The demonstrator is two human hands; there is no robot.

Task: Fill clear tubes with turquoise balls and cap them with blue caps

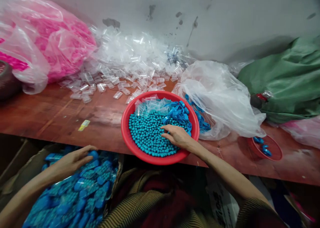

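Observation:
My right hand (178, 135) reaches over a red plastic basin (127, 139), its thumb and fingers apart just above small turquoise beads (147, 133). Blue plastic caps (178, 111) and clear plastic tubes (152, 105) lie on the beads at the back of the basin. To the left, my left hand (72, 160) hovers over a box full of bead-filled clear containers with blue caps (86, 184). Its fingers are stretched and parted, close to one rounded blue cap (93, 154); whether they touch it I cannot tell.
Clear tubes (125, 61) are heaped along the wall on the reddish table (105, 124). Pink pieces fill a plastic bag (57, 38) at left. Right of the basin are a translucent bag (217, 95) of blue caps, a small red basket (276, 151) and a green sack (285, 81).

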